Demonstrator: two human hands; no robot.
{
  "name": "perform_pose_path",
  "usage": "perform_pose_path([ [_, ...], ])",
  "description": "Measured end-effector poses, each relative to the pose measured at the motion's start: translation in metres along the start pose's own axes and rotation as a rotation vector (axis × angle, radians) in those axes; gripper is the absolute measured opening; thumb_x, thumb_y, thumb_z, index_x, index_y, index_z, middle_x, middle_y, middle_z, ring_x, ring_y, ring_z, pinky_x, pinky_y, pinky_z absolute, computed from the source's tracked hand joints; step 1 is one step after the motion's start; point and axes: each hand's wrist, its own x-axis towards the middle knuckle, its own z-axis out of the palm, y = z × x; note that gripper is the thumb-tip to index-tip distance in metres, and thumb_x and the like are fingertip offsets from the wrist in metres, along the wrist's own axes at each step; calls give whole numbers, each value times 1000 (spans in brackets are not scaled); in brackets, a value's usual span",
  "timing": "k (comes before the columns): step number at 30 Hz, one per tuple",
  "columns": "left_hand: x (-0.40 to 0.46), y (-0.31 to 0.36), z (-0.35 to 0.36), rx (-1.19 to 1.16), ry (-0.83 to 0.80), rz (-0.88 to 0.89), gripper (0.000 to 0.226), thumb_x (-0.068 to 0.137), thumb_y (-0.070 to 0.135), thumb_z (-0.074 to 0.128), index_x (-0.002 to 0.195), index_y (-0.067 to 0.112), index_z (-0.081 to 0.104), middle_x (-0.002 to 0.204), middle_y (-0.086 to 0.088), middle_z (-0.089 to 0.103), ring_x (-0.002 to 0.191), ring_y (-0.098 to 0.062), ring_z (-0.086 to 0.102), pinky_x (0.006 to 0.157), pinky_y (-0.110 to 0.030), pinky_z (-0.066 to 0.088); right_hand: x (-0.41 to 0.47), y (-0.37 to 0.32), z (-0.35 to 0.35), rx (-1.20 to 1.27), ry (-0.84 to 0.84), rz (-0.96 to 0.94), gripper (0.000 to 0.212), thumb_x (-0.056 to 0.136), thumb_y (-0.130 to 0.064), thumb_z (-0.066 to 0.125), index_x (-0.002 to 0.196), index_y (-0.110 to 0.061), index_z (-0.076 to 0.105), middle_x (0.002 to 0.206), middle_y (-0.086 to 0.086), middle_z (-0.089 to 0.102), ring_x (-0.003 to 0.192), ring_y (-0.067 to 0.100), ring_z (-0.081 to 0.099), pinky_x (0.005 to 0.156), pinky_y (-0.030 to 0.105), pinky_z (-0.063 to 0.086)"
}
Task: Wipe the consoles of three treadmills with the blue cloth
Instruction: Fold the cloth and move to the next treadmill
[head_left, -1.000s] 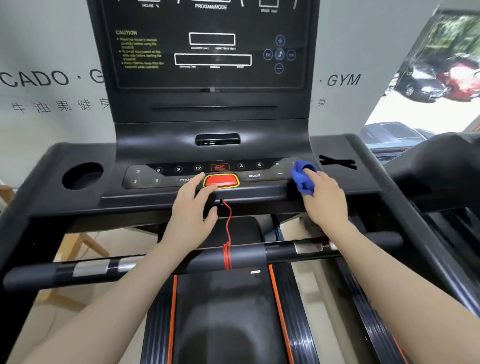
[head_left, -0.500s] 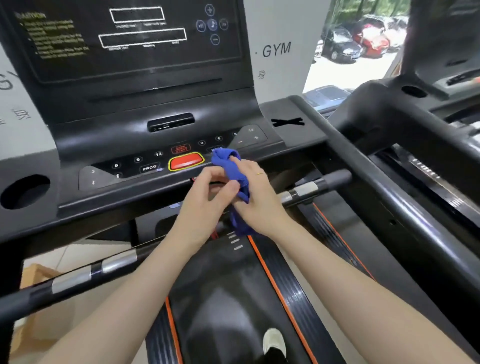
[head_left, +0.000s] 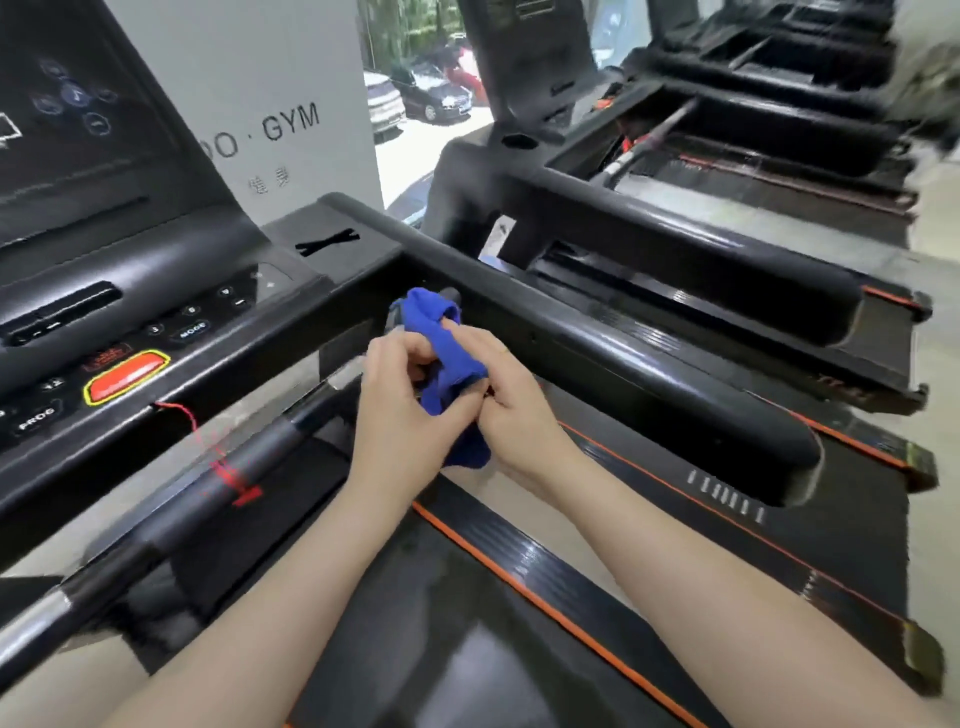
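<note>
Head view gives me both hands meeting over the belt: my left hand (head_left: 410, 405) and right hand (head_left: 511, 400) both clench the bunched blue cloth (head_left: 447, 358), held clear of the console (head_left: 156, 332) at left.

The cloth (head_left: 445, 364) was solid royal blue. At nine o'clock, a red button (head_left: 127, 382) rimmed in yellow sat on the black console (head_left: 171, 291). Orange lines edged the black deck (head_left: 524, 587).

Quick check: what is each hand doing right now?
Left hand: closed on the blue cloth.
Right hand: closed on the same cloth.
</note>
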Motion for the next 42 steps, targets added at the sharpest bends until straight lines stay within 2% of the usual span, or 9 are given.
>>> perform_pose_path([
  [5,-22,40,77,-19,-82,15,36,71,14,74,83,32,45,92,1,51,83,-14,55,68,-12,42,-53,9,-81,29,135,82,60,75,24,35,128,0,52,129,14,54,120,16,50,101,20,38],
  [11,-58,101,198,-3,-162,5,17,74,7,61,75,16,47,80,-5,56,71,-10,48,61,-11,36,-121,19,-206,457,297,442,40,85,1,39,108,-17,66,108,5,66,94,20,56,81,33,44],
  [17,-78,159,275,-131,-303,-51,16,79,1,53,73,15,48,59,12,51,55,-2,43,52,-13,33,-165,40,-299,434,367,465,12,92,-29,54,93,-19,60,90,2,62,78,15,57,65,27,45],
  [21,-72,177,318,-170,-443,-75,9,77,0,50,73,8,50,60,5,48,57,-9,42,53,-18,35,-177,59,-340,477,446,452,13,96,-23,48,100,-13,56,90,3,63,79,13,59,69,24,48],
  [25,-52,187,369,-267,-514,-161,11,63,10,44,64,19,51,62,0,46,62,-14,41,57,-27,34,-180,83,-385,486,489,494,15,94,-22,52,108,-19,58,103,5,68,97,23,63,83,39,50],
  [28,-30,189,411,-342,-535,-200,23,59,9,42,75,-6,48,68,-8,45,67,-15,40,64,-30,35,-170,97,-424,501,508,455,16,91,-14,57,104,-23,60,105,7,68,99,26,64,85,41,52],
  [35,39,189,522,-398,-587,-322,22,78,1,40,84,15,56,79,3,56,74,-10,49,70,-28,42,-117,134,-530,187,676,400,28,86,-10,62,108,-25,53,93,-13,62,81,1,60,67,13,51],
  [39,75,190,577,-337,-683,-423,16,93,20,42,86,28,54,86,7,57,84,-11,51,78,-30,41,-94,160,-583,78,715,406,42,84,-8,65,114,-26,42,94,-21,52,77,-17,53,61,-1,40],
  [42,101,189,608,-328,-662,-485,15,91,36,50,84,27,59,80,11,59,82,-9,56,73,-26,46,-68,178,-618,-32,669,398,36,83,-11,66,107,-28,45,89,-23,51,76,-11,52,59,-4,36],
])
